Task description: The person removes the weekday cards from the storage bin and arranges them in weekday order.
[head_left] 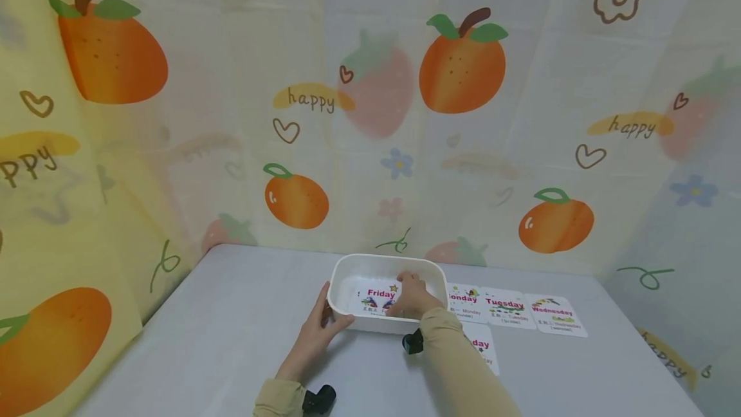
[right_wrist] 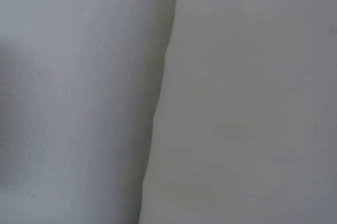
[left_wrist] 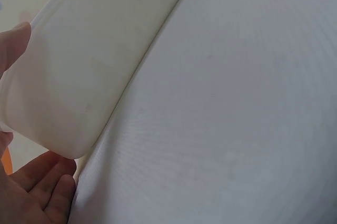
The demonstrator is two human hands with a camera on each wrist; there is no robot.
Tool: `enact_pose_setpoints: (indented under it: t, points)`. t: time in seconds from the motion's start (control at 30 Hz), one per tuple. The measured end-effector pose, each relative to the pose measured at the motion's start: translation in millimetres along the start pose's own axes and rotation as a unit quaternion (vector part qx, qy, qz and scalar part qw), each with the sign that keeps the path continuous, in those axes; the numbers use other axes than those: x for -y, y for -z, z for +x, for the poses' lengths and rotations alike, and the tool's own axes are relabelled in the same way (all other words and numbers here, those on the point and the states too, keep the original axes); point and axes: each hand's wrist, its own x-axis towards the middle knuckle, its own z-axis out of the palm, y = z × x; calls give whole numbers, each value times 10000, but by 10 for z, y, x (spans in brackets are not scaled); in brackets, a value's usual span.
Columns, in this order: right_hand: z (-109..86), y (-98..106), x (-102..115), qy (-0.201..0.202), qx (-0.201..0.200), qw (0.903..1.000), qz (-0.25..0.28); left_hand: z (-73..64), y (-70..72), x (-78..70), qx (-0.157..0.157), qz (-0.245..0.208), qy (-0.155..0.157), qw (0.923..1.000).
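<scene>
A white plastic box (head_left: 370, 324) stands on the table, its open top facing up. My left hand (head_left: 315, 334) holds its front left corner, thumb on the front rim and fingers around the side. The left wrist view shows the box's outer wall (left_wrist: 89, 66) between thumb and fingers. My right hand (head_left: 417, 299) reaches down inside, over the right part of a Friday card (head_left: 373, 301) lying in the box. Whether its fingertips pinch a card cannot be made out. The right wrist view shows only pale surfaces, no fingers.
Right of the box lie a Monday card (head_left: 465, 309), a Tuesday card (head_left: 509, 314) and a Wednesday card (head_left: 556, 317) in a row. Below the Monday card, another card (head_left: 485, 347) is partly hidden by the right sleeve (head_left: 457, 359). A fruit-patterned curtain (head_left: 359, 211) hangs behind the table (head_left: 226, 333).
</scene>
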Motion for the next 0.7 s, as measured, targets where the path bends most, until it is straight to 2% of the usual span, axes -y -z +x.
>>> enact_pose_setpoints:
  t: [0.3,0.47,0.7]
  points:
    - [24,-4,53,189,-218,9968,744,2,14,10,40,-54,49,10000]
    - [10,28,117,263,-395,9963,716,4,13,13,61,-69,39,9999]
    - [29,51,75,444,-782,9944,551,-1,7,7,45,-20,19,10000]
